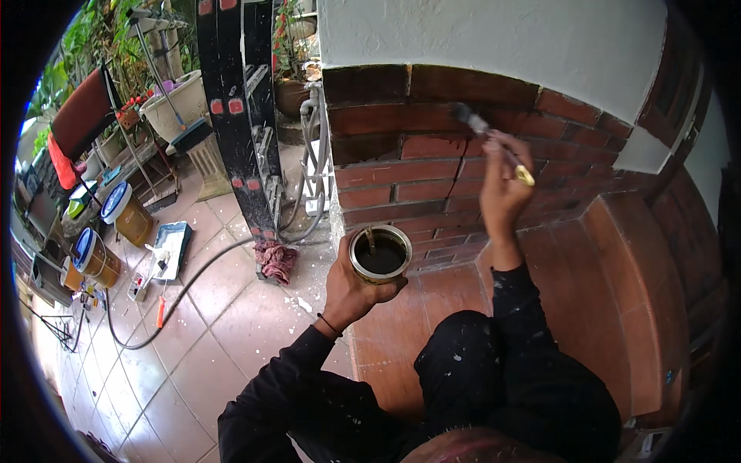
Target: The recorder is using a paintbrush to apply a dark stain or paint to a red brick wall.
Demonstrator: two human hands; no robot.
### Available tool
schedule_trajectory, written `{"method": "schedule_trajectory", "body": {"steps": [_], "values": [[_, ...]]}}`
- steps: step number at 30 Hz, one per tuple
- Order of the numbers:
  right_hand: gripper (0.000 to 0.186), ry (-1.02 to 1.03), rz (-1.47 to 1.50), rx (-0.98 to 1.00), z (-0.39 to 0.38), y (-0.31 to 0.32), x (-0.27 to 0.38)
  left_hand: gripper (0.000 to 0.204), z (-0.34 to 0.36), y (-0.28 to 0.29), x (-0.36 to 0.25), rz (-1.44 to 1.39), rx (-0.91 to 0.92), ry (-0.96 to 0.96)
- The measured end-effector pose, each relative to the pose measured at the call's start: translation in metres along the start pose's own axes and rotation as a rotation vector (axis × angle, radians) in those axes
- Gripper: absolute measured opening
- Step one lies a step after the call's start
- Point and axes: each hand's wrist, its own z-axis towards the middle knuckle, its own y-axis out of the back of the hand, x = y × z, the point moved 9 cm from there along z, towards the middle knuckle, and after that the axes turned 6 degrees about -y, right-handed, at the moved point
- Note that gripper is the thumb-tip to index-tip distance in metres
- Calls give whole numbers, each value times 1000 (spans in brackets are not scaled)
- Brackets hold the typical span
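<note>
My left hand (349,289) is wrapped round an open metal can (380,279), which holds a dark liquid and a thin stick-like thing leaning inside its rim. With my right hand (505,189) I grip a paintbrush (476,123), its yellow-tipped handle pointing down and right. The dark bristles are at the brick wall (424,170), on one of its upper courses; whether they press on it I cannot tell. Bricks in the top rows look darker and wetter than those below, and dark drips run down beneath the brush.
Terracotta-tiled steps (455,297) lie under my knees. To the left a black ladder (235,116) stands with a crumpled cloth (275,261) at its foot. A hose (208,262) crosses the pale floor near a paint tray (171,245) and two lidded buckets (127,214).
</note>
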Motion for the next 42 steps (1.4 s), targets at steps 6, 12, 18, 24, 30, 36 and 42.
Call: {"method": "schedule_trajectory", "body": {"steps": [6,12,18,24,30,36,42], "values": [[21,387,-444,-13,12,4,50,100,2,2,-4,74,-7,-112],[32,486,-310,209,-20,-90,84,98,2,-6,-5,33,14,-106],[28,427,-41,364,-7,-88,90,96,2,-13,-13,39,32,-142],[15,293,-228,213,47,22,28,103,-1,-14,-7,-27,73,-27],[14,278,-417,153,70,115,-11,100,-1,-18,-14,-58,77,-54],[11,173,-150,-78,72,119,1,100,1,-20,-10,-35,80,-45],[11,28,-171,-88,71,100,-31,96,0,-19,-9,-43,59,-123]]}}
